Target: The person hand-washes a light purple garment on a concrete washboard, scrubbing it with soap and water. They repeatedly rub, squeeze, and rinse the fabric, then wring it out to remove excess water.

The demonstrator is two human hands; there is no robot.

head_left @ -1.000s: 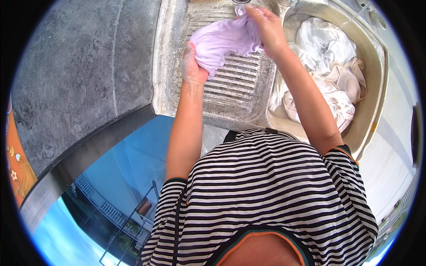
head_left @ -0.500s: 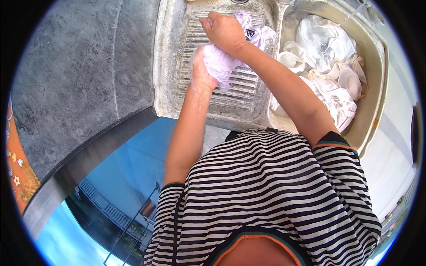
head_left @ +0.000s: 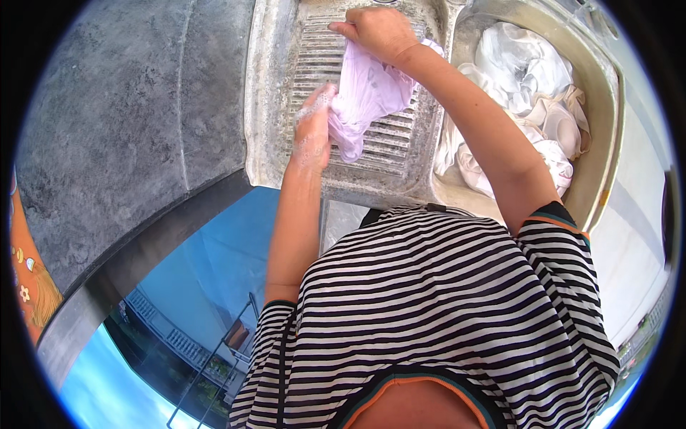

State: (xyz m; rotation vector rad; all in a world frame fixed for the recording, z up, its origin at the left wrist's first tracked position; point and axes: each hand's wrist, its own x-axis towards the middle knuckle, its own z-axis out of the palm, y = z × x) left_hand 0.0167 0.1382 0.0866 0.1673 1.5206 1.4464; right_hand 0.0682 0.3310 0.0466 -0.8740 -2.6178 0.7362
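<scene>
Lilac cloth (head_left: 371,100), wet-looking and creased, hangs between the two hands I am watching, over the ridges of a worn washboard (head_left: 389,146); I cannot tell whether its underside touches the ridges. The left hand (head_left: 312,129) grasps the cloth by its lower left edge, with white suds (head_left: 314,107) on the skin from thumb to wrist; the right hand (head_left: 382,32) is higher up and farther right, curled over the upper part of the cloth and gripping it, though I cannot make out its fingertips because the back of the hand faces me; between the two grips the cloth is drawn out and folded. To the right of the washboard I have a pale basin (head_left: 609,121), its rim stained; in it lie white laundry (head_left: 516,64) in a loose heap and a beige garment (head_left: 563,127), touching each other; the right forearm (head_left: 493,129) passes over the basin's near left part and hides some of the heap. On the left I see a dark grey worktop (head_left: 121,93) with a pale line across it; at the far left edge, an orange patterned cloth (head_left: 25,279); below, the striped shirt (head_left: 429,300) of the wearer.
</scene>
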